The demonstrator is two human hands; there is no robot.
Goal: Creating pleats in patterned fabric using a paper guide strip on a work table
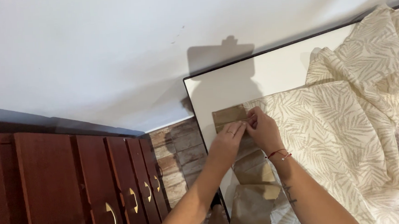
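- A brown paper bag (230,116) is laid flat on the white table (271,75), near the table's corner at about 10 o'clock from the hands.
- The left hand (229,140) is pressed onto the bag's lower edge, its fingers curled and pinched on the paper.
- The right hand (263,129) is set just at 3 o'clock of the left, touching it, with fingertips closed on the same edge of the bag.
- A second piece of brown paper (255,187) is seen at 6 o'clock, under the forearms.
- A leaf-patterned beige cloth (348,130) is spread from 3 o'clock over the table.
- A dark wooden cabinet (75,189) with brass handles stands at 8 o'clock.
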